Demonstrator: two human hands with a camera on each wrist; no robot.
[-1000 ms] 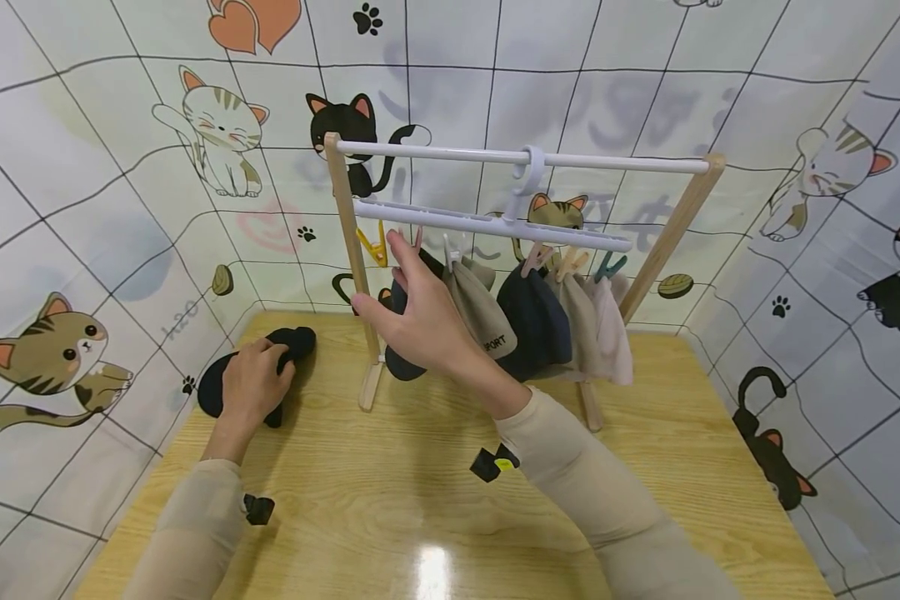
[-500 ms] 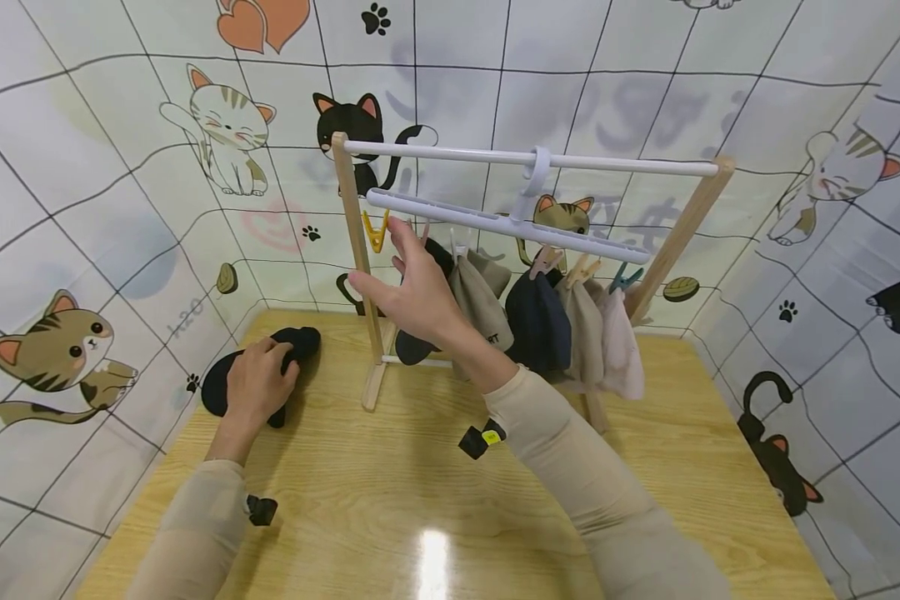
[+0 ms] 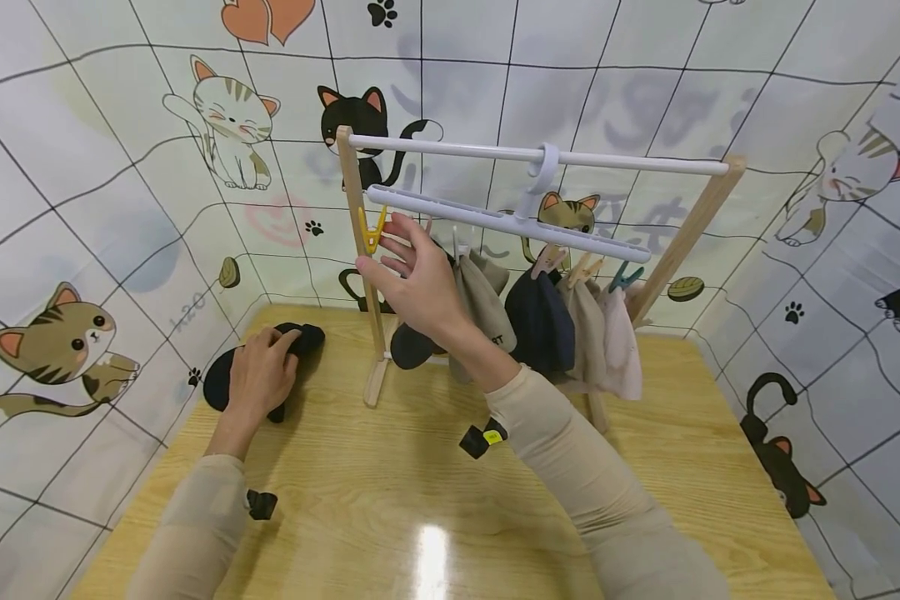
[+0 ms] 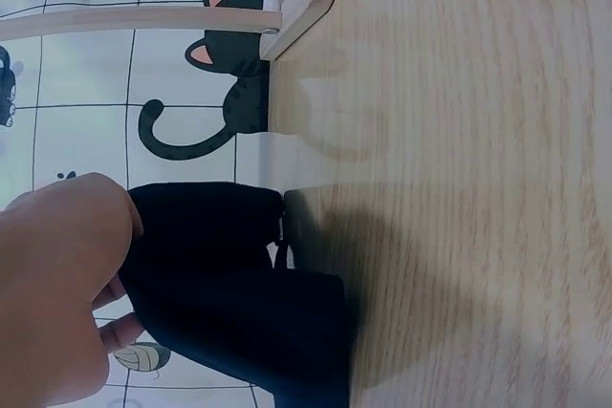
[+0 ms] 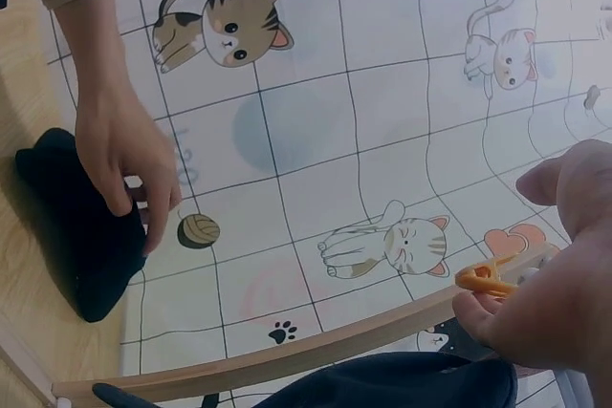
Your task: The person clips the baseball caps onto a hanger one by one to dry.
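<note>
My left hand [image 3: 262, 371] grips the black socks [image 3: 217, 379], which lie on the table at the left. In the left wrist view, the fingers hold the upper end of the dark socks [image 4: 220, 284]. My right hand [image 3: 423, 283] is raised by the left end of the white hanger [image 3: 450, 212], thumb and fingers spread apart. Right beside its fingertips hangs a yellow clothespin [image 3: 372, 235]. In the right wrist view, that clothespin [image 5: 486, 279] shows right at the fingers. Behind the right hand, a dark sock [image 3: 412, 346] is partly hidden.
A wooden rack [image 3: 690, 225] carries the hanger on its white bar [image 3: 465, 150]. Along the hanger, clothespins hold grey socks [image 3: 487, 308], navy socks [image 3: 540, 321], beige socks [image 3: 583, 333] and pale pink socks [image 3: 621, 346]. A cat-print sheet [image 3: 465, 92] surrounds the table [image 3: 360, 517].
The right hand has come closer to the yellow clothespin, its fingers now right beside it. The hanger has swung slightly, its right end lower and further right. The left hand stays on the black socks.
</note>
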